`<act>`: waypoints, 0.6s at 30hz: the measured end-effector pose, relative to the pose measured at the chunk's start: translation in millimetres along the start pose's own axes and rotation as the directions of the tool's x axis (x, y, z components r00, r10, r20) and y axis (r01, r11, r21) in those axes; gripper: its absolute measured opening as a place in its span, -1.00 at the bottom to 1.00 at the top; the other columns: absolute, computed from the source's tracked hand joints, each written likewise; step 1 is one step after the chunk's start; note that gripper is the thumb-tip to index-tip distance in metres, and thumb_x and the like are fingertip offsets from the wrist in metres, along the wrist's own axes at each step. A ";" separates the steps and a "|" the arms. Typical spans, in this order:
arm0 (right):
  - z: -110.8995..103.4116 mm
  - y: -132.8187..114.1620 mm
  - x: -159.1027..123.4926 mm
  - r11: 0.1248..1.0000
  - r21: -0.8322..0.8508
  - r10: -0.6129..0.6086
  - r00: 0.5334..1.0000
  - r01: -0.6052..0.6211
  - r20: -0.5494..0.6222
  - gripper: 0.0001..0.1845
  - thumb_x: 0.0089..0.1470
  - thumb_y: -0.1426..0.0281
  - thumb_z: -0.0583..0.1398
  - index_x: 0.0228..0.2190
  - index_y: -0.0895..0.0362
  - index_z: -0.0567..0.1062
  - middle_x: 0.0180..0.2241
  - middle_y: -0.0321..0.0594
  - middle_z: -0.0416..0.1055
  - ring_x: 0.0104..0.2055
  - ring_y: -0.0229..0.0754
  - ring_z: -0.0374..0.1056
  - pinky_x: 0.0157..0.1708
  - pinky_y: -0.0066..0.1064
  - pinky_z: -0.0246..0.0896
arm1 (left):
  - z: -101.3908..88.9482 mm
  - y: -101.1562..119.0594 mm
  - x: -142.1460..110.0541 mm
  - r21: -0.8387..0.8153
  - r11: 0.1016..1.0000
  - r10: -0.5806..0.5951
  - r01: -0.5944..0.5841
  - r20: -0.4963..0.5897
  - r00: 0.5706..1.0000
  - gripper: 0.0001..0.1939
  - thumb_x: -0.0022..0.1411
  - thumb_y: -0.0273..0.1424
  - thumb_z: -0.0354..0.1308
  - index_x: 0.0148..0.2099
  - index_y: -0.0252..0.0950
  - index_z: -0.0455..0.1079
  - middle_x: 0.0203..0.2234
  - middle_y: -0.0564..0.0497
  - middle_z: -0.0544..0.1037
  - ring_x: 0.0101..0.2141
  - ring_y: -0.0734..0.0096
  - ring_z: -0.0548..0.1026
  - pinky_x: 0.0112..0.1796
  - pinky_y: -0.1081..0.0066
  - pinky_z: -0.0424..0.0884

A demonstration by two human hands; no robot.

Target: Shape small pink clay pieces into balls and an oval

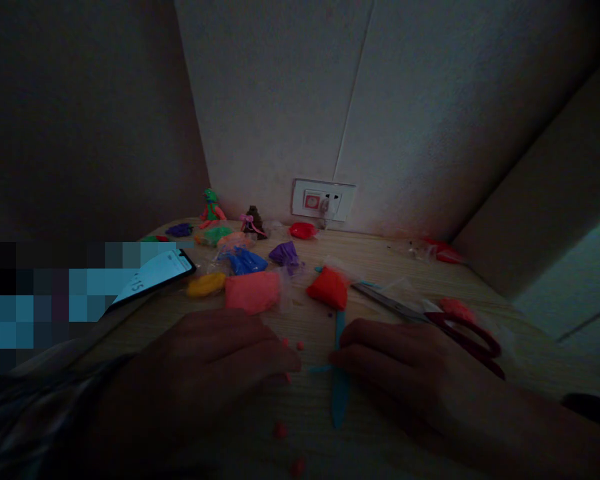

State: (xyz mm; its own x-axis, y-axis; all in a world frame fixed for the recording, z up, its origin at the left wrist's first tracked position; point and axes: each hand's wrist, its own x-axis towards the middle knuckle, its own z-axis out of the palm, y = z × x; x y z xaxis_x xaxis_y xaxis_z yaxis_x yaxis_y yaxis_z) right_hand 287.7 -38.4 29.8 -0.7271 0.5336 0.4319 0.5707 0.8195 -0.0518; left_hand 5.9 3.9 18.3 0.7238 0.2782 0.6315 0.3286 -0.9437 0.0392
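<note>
At the left edge, a black-framed smartphone with a lit screen (157, 277) lies on the pale wood-grain tabletop (380, 257). Right of it are a yellow soft packet (206, 286) and, far back, a small green-and-pink moulded figure (211, 208). The left hand (215, 353) is palm down on the near side, fingers bent; the dimness hides whether they grip anything. Just beyond it lies a flat pink clay-like slab in clear film (253, 292).

Small pink clay-like balls (301, 346) lie by the left fingertips and nearer the edge, in the middle. They look light, soft and easily dented, so a loose pinch on opposite sides would suit them.

To their right, a flat blue plastic-looking blade (341, 400) runs near to far, partly under the right fingers. It is probably light, stiff and smooth; its broad faces offer the best hold. A thin light-blue stick (321, 369) pokes out leftward from those fingertips, likely slender enough to roll.

The right hand (405, 353) has its fingers curled together over blade and stick; whether they pinch either, I cannot tell. Beyond are a bright red packet (329, 288) and, rightmost, metal scissors with dark red handles (465, 331).
</note>
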 end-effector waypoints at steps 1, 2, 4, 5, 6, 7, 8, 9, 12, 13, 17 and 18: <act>0.5 0.3 -0.7 1.000 0.005 -0.002 1.000 0.002 -0.003 -0.51 0.28 0.76 0.00 -0.26 0.22 0.70 -0.36 -0.25 0.57 -0.46 -0.27 0.44 -0.48 -0.40 0.24 | -0.7 0.4 2.0 0.010 1.000 0.013 -0.012 -0.015 1.000 -0.56 0.83 -0.31 -0.27 -0.03 -0.13 0.42 -0.28 0.26 0.67 -0.31 0.57 0.62 -0.21 0.57 0.41; 1.1 0.3 -1.5 1.000 0.007 -0.001 1.000 0.001 -0.008 -0.51 0.28 0.76 0.01 -0.27 0.22 0.70 -0.37 -0.25 0.57 -0.46 -0.27 0.43 -0.49 -0.40 0.24 | -1.0 0.6 3.1 0.014 1.000 0.024 -0.024 -0.027 0.999 -0.56 0.83 -0.32 -0.27 -0.05 -0.14 0.41 -0.30 0.26 0.67 -0.32 0.57 0.62 -0.23 0.56 0.41; 1.7 -0.5 -2.8 1.000 0.009 -0.002 1.000 0.002 -0.011 -0.51 0.28 0.75 0.00 -0.28 0.21 0.70 -0.37 -0.24 0.57 -0.46 -0.27 0.44 -0.49 -0.39 0.23 | -0.4 0.3 2.2 0.007 0.999 0.043 -0.043 -0.032 0.999 -0.53 0.83 -0.33 -0.30 -0.04 -0.14 0.42 -0.28 0.24 0.69 -0.30 0.55 0.64 -0.20 0.55 0.43; 1.6 -1.1 -3.0 1.000 0.006 0.001 1.000 -0.001 -0.011 -0.50 0.29 0.75 0.00 -0.28 0.21 0.69 -0.38 -0.25 0.57 -0.46 -0.27 0.43 -0.49 -0.39 0.23 | 0.5 -0.1 0.4 0.008 0.999 0.053 -0.052 -0.037 0.998 -0.53 0.83 -0.32 -0.31 -0.01 -0.14 0.43 -0.25 0.23 0.71 -0.27 0.53 0.65 -0.16 0.55 0.45; 1.3 -1.8 -2.9 1.000 0.007 -0.005 1.000 0.005 -0.013 -0.50 0.29 0.75 0.00 -0.29 0.21 0.69 -0.38 -0.25 0.57 -0.47 -0.28 0.43 -0.49 -0.39 0.22 | 1.6 -0.5 -1.7 0.010 0.998 0.057 -0.056 -0.040 0.998 -0.53 0.83 -0.31 -0.31 0.02 -0.14 0.44 -0.21 0.22 0.73 -0.24 0.51 0.66 -0.11 0.54 0.46; 0.8 -2.4 -2.5 1.000 0.003 -0.006 1.000 0.006 -0.010 -0.50 0.30 0.75 0.00 -0.29 0.21 0.69 -0.38 -0.25 0.56 -0.47 -0.28 0.42 -0.50 -0.39 0.22 | 2.6 -0.7 -3.9 0.011 0.999 0.052 -0.051 -0.041 0.998 -0.53 0.82 -0.30 -0.31 0.05 -0.13 0.45 -0.18 0.21 0.73 -0.21 0.49 0.66 -0.07 0.54 0.47; 0.1 -2.7 -1.8 1.000 -0.004 -0.006 1.000 0.006 -0.013 -0.50 0.30 0.75 0.00 -0.30 0.21 0.69 -0.38 -0.25 0.56 -0.47 -0.28 0.42 -0.50 -0.39 0.21 | 3.2 -0.7 -5.6 0.007 0.999 0.042 -0.042 -0.034 0.999 -0.54 0.82 -0.28 -0.30 0.07 -0.12 0.46 -0.16 0.21 0.74 -0.19 0.48 0.66 -0.05 0.54 0.47; -0.6 -2.8 -0.9 1.000 -0.009 -0.004 1.000 0.004 -0.011 -0.50 0.31 0.75 0.00 -0.29 0.21 0.69 -0.38 -0.25 0.57 -0.47 -0.28 0.42 -0.50 -0.39 0.21 | 3.5 -0.3 -6.6 -0.005 0.999 0.033 -0.033 -0.033 0.999 -0.55 0.82 -0.27 -0.29 0.07 -0.12 0.46 -0.16 0.20 0.73 -0.19 0.48 0.66 -0.06 0.53 0.47; -1.8 -1.5 1.4 1.000 -0.010 -0.008 1.000 0.008 -0.006 -0.49 0.31 0.76 -0.02 -0.27 0.23 0.69 -0.36 -0.23 0.58 -0.45 -0.28 0.44 -0.48 -0.40 0.22 | 2.1 2.2 -6.1 -0.082 0.997 0.003 -0.004 -0.016 1.000 -0.59 0.81 -0.27 -0.20 -0.05 -0.11 0.44 -0.29 0.21 0.67 -0.29 0.49 0.63 -0.19 0.49 0.45; -1.7 -0.7 1.6 1.000 -0.011 -0.010 1.000 0.010 -0.007 -0.49 0.31 0.77 -0.02 -0.27 0.23 0.69 -0.36 -0.23 0.58 -0.45 -0.28 0.44 -0.48 -0.40 0.23 | 1.5 3.0 -5.4 -0.093 0.996 -0.005 0.004 -0.011 1.000 -0.59 0.81 -0.26 -0.15 -0.11 -0.11 0.43 -0.34 0.22 0.64 -0.34 0.49 0.60 -0.24 0.46 0.43; -0.4 0.9 -0.8 1.000 -0.010 -0.010 1.000 0.010 -0.007 -0.52 0.31 0.76 0.00 -0.27 0.21 0.67 -0.37 -0.24 0.57 -0.47 -0.27 0.41 -0.50 -0.39 0.20 | 1.5 3.3 -4.0 -0.049 0.999 -0.014 0.013 -0.019 1.000 -0.54 0.80 -0.26 -0.12 -0.22 -0.15 0.39 -0.43 0.20 0.55 -0.43 0.45 0.50 -0.32 0.41 0.35; -0.2 0.7 -1.8 1.000 -0.009 -0.006 1.000 0.006 -0.001 -0.54 0.30 0.76 0.01 -0.28 0.20 0.66 -0.37 -0.23 0.56 -0.47 -0.26 0.41 -0.50 -0.39 0.19 | 2.0 2.7 -4.3 -0.039 0.999 -0.006 0.005 -0.028 1.000 -0.55 0.80 -0.29 -0.15 -0.19 -0.15 0.40 -0.40 0.19 0.58 -0.40 0.44 0.52 -0.30 0.41 0.37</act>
State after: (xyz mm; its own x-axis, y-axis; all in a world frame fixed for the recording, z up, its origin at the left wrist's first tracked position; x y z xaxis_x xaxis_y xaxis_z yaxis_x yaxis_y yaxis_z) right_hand 289.5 -38.9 29.1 -0.7300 0.5284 0.4336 0.5697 0.8208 -0.0411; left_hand 4.9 0.5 14.1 0.7043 0.2791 0.6527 0.3086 -0.9484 0.0725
